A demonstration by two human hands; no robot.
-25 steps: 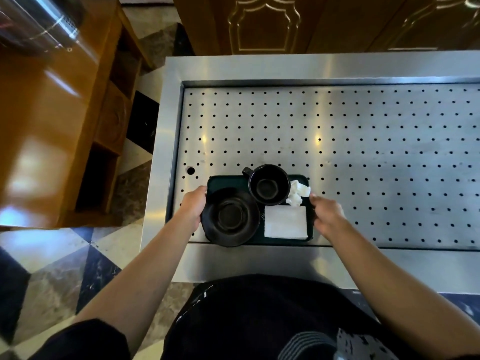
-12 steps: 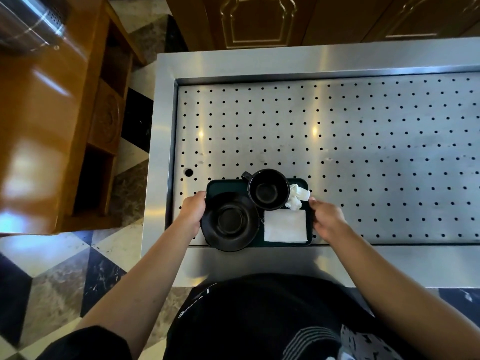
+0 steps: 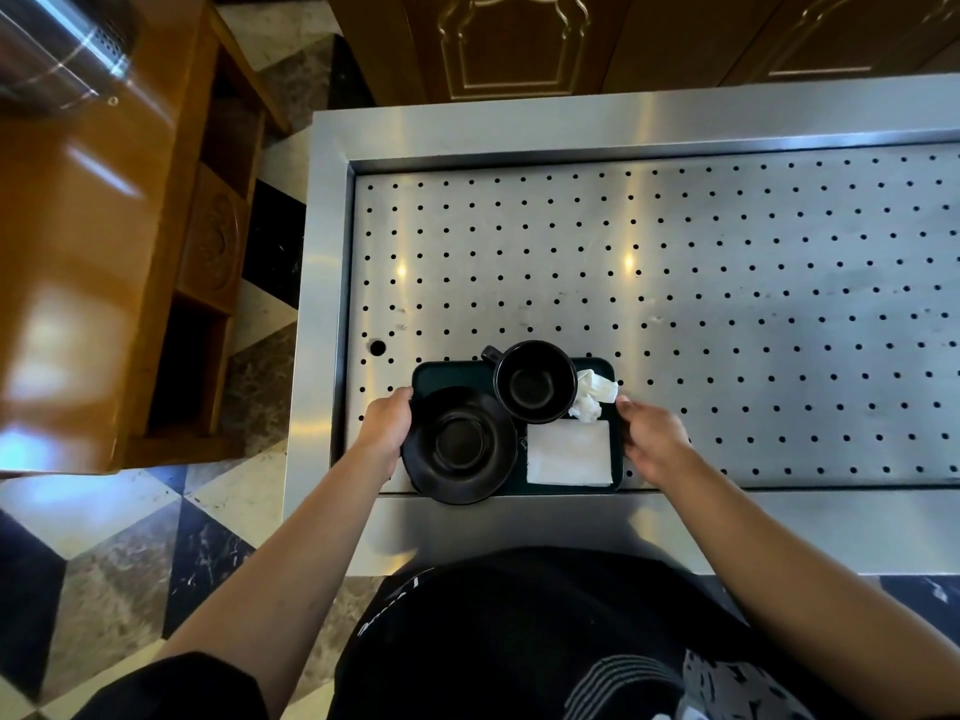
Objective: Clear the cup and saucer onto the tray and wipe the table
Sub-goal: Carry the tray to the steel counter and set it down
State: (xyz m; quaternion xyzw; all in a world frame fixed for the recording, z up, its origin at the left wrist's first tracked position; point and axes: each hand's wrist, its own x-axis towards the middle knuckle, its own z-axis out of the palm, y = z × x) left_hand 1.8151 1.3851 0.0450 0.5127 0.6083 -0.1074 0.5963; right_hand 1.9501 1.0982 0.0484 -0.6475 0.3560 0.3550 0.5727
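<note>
At table (image 3: 332, 314) near edge: tray (image 3: 447, 374) gripped, L hand (image 3: 383, 426), R hand (image 3: 649, 439).

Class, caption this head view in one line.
Both hands, left hand and right hand, grip dark green tray carrying black cup, black saucer, white napkins.

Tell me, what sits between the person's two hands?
Head view: a dark tray holding a black saucer, black cup, folded napkin and crumpled tissue.

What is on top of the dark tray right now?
On the tray: a black saucer, an empty black cup, a folded napkin and a crumpled tissue. Anything beneath them is hidden.
</note>
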